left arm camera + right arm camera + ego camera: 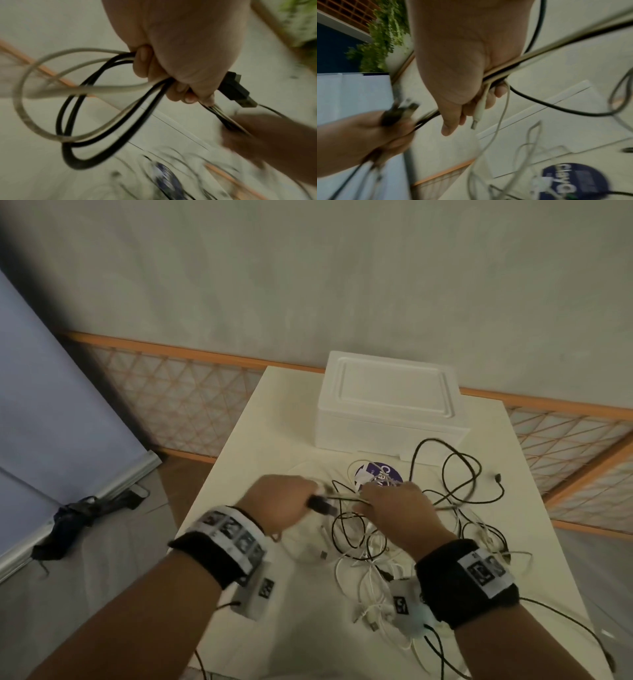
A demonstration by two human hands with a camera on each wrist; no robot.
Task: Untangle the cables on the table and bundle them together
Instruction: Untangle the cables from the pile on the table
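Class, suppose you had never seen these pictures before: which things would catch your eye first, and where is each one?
First, the two hands at the table's middle: the left hand grips looped black and white cables with a black USB plug sticking out, while the right hand holds the same strands. Next, the tangle of cables sprawls over the table to the right. Behind it sits a closed white foam box.
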